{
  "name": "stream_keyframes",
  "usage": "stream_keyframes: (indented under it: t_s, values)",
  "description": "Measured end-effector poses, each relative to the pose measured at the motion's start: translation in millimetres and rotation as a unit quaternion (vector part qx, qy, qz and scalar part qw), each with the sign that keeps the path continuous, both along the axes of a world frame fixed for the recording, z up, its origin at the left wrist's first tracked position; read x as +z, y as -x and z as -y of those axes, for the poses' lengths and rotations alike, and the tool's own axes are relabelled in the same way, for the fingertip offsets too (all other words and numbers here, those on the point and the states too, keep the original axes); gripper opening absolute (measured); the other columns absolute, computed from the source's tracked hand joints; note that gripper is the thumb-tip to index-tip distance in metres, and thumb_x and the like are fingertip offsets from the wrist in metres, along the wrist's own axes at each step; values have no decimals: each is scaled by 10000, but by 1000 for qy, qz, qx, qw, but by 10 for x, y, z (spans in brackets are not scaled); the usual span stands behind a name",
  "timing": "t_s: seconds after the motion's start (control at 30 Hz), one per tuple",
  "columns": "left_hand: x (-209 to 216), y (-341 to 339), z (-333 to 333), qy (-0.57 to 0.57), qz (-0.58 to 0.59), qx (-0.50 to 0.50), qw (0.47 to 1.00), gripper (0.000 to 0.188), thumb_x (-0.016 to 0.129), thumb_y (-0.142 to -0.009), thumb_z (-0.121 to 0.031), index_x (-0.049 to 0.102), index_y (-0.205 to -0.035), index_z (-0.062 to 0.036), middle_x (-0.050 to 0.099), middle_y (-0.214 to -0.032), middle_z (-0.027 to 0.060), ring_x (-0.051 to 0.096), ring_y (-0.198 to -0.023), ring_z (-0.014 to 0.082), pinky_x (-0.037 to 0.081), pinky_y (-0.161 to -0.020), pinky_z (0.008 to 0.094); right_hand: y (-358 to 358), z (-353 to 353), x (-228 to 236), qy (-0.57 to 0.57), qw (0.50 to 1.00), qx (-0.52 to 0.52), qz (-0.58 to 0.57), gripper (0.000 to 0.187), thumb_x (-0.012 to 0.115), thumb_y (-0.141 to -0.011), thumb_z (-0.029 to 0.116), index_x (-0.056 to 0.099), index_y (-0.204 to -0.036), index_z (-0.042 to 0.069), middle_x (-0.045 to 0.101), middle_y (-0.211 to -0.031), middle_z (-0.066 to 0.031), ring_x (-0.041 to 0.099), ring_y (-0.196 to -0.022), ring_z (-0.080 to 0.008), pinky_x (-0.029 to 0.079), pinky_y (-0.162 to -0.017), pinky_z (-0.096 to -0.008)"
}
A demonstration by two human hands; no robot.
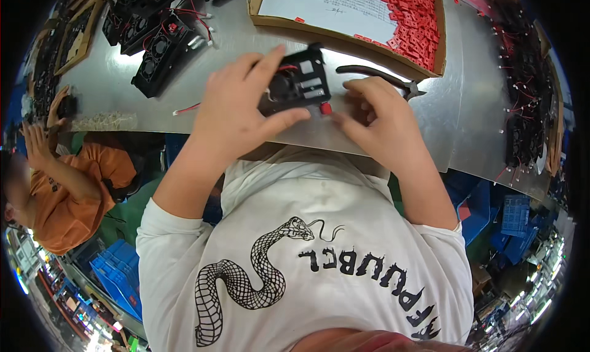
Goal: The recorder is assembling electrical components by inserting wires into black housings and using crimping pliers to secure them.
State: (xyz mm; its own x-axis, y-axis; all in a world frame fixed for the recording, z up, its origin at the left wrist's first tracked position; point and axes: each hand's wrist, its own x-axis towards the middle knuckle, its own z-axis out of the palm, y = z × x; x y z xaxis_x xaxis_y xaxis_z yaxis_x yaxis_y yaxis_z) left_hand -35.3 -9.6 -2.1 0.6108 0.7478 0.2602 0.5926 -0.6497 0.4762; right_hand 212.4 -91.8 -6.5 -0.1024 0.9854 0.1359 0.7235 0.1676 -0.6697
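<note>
My left hand is closed on a black fan housing, fingers over its far edge and thumb along its near side. Pale rectangles and red wires show on the housing. A small red plastic piece sits at its lower right corner. Just right of that piece is my right hand, thumb and forefinger apart with a gap between them; its other fingers curl inward and are partly hidden. Dark-handled cutting pliers lie on the metal table beyond my right hand.
A cardboard box at the far side holds a printed sheet and many red pieces. Several black fan housings with wires lie far left. More fan units line the right edge. A co-worker in an orange shirt sits at left.
</note>
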Motion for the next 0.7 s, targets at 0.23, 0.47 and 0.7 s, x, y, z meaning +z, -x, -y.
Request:
stream_keyframes:
  t_s: [0.23,0.47,0.7]
  values:
    - [47,61,98,-14,-19,-6,1000,856,796,-769,-570,563,-1416,-60,630,-1182,162,623,-1028,359,464,-902,457,217,-192,-5,58,987,38,148,295,792,-808,163,712,-1045,7,633,-843,-102,664,-770,-247,548,-733,-356]
    - [28,57,189,20,-8,-98,995,878,790,-763,-590,545,-1437,-83,619,-1202,139,604,-1067,336,437,-932,442,114,-47,8,117,982,-56,-134,207,713,-813,-83,669,-995,7,645,-896,9,612,-795,-54,518,-689,-218]
    - [61,-78,166,29,38,-110,993,892,789,-764,-597,536,-1448,-83,615,-1199,154,599,-1075,341,439,-931,440,202,99,-181,47,918,-84,-385,241,739,-828,-101,597,-956,46,630,-999,-19,592,-864,-73,497,-747,-229]
